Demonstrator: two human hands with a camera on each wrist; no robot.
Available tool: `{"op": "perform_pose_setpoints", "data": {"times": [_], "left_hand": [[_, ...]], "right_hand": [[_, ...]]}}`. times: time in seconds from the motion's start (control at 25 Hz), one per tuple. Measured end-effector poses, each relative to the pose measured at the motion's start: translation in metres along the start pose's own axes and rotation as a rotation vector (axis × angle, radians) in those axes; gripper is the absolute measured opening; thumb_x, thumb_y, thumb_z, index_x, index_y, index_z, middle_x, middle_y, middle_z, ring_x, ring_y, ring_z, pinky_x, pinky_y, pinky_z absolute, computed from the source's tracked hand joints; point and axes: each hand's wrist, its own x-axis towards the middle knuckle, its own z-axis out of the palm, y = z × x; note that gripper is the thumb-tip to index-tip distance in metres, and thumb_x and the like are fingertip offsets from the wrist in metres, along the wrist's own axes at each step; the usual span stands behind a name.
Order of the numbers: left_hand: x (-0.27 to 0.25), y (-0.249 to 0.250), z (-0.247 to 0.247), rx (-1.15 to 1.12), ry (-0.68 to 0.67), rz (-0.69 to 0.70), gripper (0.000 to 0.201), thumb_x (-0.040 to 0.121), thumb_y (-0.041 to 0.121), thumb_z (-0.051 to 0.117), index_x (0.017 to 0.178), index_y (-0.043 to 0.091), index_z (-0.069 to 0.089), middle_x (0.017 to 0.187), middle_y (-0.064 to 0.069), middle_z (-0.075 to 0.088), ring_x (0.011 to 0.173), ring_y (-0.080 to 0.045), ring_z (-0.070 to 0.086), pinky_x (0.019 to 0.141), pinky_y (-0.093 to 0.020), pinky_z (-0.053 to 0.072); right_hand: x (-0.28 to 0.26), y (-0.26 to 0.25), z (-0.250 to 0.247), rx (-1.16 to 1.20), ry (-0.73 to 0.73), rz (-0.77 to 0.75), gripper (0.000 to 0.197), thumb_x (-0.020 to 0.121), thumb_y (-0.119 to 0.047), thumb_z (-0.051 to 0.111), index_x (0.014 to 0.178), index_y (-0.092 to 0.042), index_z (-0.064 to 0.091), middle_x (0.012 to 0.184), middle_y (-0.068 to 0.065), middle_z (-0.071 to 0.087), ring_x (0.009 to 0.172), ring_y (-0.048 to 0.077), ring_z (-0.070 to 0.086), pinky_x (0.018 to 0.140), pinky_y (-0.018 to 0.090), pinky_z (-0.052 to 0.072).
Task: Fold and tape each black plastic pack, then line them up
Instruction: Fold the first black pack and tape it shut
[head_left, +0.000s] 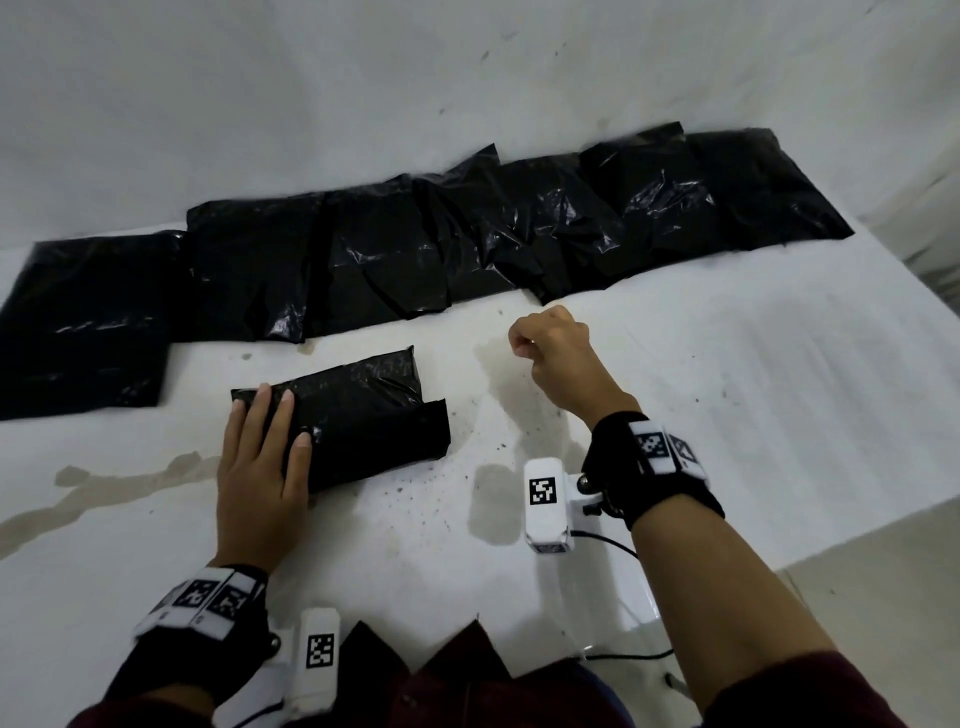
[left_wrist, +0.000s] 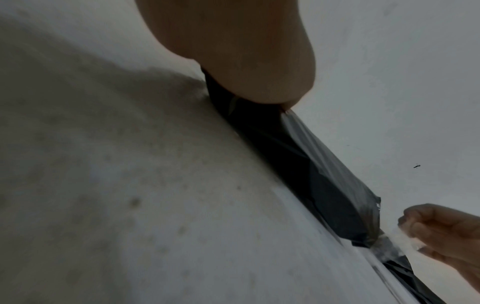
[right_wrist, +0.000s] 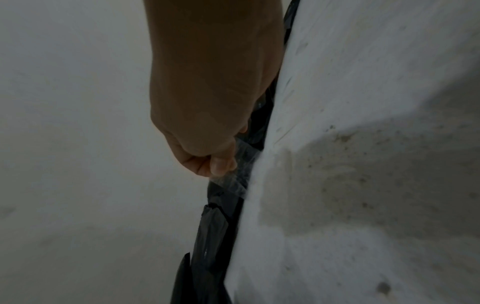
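A folded black plastic pack lies on the white table just in front of me. My left hand presses flat on its left end with straight fingers; the left wrist view shows the palm on the pack. My right hand hovers right of the pack, fingers curled. It pinches a short strip of clear tape, which the left wrist view also shows as clear tape. A row of several black packs stretches across the table behind.
The white table carries brownish stains at the left and dark specks near the middle. Its right edge drops off at the far right. Dark pointed plastic pieces lie at the near edge.
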Motion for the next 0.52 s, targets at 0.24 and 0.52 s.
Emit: {"op": "perform_pose_setpoints", "data": {"times": [0.24, 0.52], "left_hand": [[0.002, -0.008, 0.001, 0.192, -0.119, 0.276, 0.035, 0.095, 0.01, 0.035, 0.107, -0.015, 0.056, 0.128, -0.035, 0.048, 0.13, -0.047, 0.032, 0.114, -0.052, 0.018], [0.008, -0.005, -0.005, 0.028, -0.065, -0.033, 0.055, 0.094, 0.036, 0.035, 0.139, 0.006, 0.041, 0.151, -0.012, 0.029, 0.141, -0.032, 0.017, 0.114, -0.037, 0.01]], "right_hand": [[-0.014, -0.021, -0.028, 0.017, 0.062, -0.025, 0.035, 0.073, 0.021, 0.04, 0.072, -0.014, 0.047, 0.073, 0.0, 0.052, 0.087, 0.014, 0.036, 0.083, 0.03, 0.027], [-0.034, -0.038, -0.058, 0.021, 0.046, -0.022, 0.029, 0.075, 0.017, 0.038, 0.074, -0.009, 0.052, 0.074, -0.002, 0.048, 0.093, 0.019, 0.038, 0.076, 0.029, 0.031]]}}
